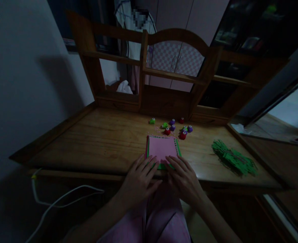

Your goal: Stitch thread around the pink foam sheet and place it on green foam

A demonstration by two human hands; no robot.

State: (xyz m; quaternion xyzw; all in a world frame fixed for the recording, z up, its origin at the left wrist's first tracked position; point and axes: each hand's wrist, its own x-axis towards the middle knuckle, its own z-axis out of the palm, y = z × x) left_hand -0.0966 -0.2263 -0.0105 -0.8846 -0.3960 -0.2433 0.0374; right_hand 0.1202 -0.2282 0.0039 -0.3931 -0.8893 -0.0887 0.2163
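Note:
A pink sheet (162, 146) with punched-looking top and right edges lies on a green sheet (178, 147) at the front of the desk. A red edge shows along their left side. My left hand (141, 177) rests with fingers outstretched on the lower left of the sheets. Over the lower right lies my right hand (184, 179), its fingers also stretched out flat. Neither hand grips anything. Just behind the sheets stand several small craft punches in green, purple and red, among them a red punch (183, 135) and a green punch (152, 120). Tiny pink paper bits are scattered between them.
A pile of green cut paper (233, 157) lies on the desk's right side. Wooden shelves (174, 75) rise along the back of the wooden desk (108, 135). A white cable (70, 192) hangs at the lower left, below the front edge.

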